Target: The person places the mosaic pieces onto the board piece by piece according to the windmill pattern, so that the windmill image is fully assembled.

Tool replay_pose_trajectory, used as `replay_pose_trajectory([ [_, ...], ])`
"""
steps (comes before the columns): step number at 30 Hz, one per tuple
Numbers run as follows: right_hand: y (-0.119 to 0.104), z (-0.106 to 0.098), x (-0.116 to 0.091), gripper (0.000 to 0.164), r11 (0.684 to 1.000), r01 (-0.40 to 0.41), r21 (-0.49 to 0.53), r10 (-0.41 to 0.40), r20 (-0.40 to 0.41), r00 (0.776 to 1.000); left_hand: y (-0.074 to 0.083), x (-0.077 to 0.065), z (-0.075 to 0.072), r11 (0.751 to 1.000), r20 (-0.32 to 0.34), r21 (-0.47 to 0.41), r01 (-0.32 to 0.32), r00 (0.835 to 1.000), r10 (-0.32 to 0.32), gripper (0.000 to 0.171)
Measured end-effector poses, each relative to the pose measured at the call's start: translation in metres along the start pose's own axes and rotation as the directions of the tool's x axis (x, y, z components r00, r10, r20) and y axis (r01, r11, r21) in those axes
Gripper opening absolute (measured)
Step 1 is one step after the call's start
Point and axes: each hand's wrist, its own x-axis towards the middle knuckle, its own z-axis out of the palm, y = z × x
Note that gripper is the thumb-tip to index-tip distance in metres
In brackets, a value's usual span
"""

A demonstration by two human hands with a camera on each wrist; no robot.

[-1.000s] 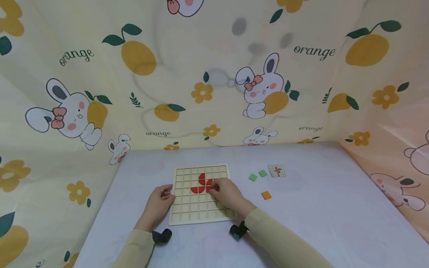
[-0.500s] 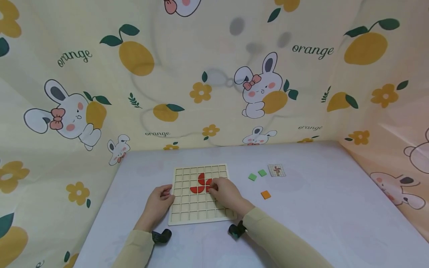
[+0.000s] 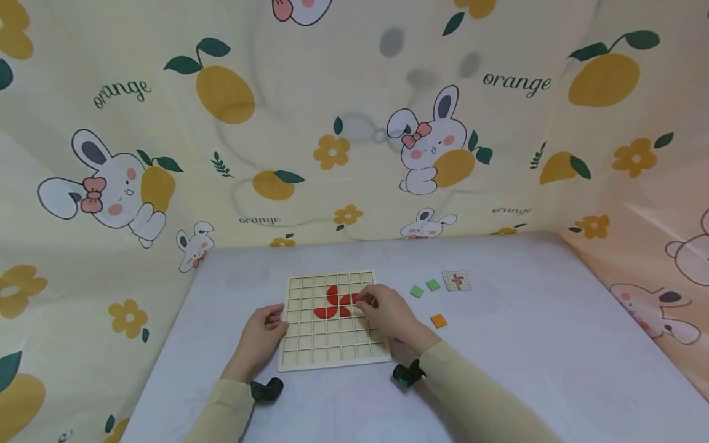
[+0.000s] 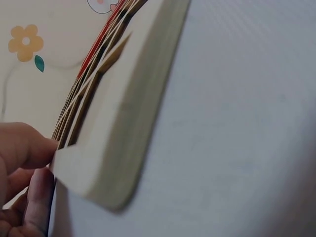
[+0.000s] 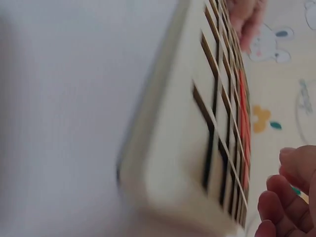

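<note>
A square pale wooden grid board [image 3: 304, 344] lies on the table, with raised strips dividing it into cells. Several red quarter-round pieces [image 3: 325, 312] sit in its middle cells, forming a pinwheel. My left hand [image 3: 263, 335] grips the board's left edge; the left wrist view shows a fingertip [image 4: 47, 148] on the rim and other fingers curled against the side. Over the board's right half, my right hand [image 3: 388, 311] has bent fingers, their tips at the rightmost red piece [image 3: 353, 298]. Whether they pinch that piece or only touch it is hidden.
Right of the board lie two green squares [image 3: 416, 291], an orange square [image 3: 439, 320] and a small card [image 3: 456, 280] printed with a grid and pinwheel figure. A printed cloth [image 3: 288, 141] surrounds the table's back and sides. Dark wrist devices [image 3: 268, 389] hang near the board's front.
My right hand has shifted right and slightly up the board, uncovering more red pieces, including the lower right one. The left hand keeps its place at the edge.
</note>
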Motion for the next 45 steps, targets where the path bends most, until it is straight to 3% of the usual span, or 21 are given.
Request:
replay_pose_trajectory([
  [9, 0.035, -0.027, -0.01, 0.019, 0.99, -0.119, -0.078, 0.118, -0.022, 0.993, -0.005, 0.001, -0.001, 1.0, 0.009, -0.002, -0.007, 1.0, 0.007, 0.051],
  [19, 0.056, -0.053, -0.028, 0.023, 0.987, -0.122, -0.101, 0.122, -0.009, 0.993, -0.001, 0.001, -0.003, 1.0, 0.014, 0.002, 0.003, 1.0, -0.003, 0.05],
  [26, 0.054, -0.052, -0.036, 0.023, 0.986, -0.125, -0.113, 0.132, 0.059, 0.989, 0.003, 0.0, -0.005, 1.0, 0.011, 0.004, -0.003, 1.0, 0.003, 0.05],
  [32, 0.054, -0.048, -0.041, 0.023, 0.983, -0.066, -0.172, 0.09, 0.133, 0.987, 0.004, -0.001, -0.004, 1.0, 0.021, -0.002, 0.008, 1.0, -0.008, 0.05],
  [45, 0.052, -0.045, -0.045, 0.021, 0.986, -0.042, -0.161, 0.068, 0.156, 0.985, 0.005, -0.002, -0.005, 1.0, 0.013, -0.008, 0.004, 1.0, -0.004, 0.05],
])
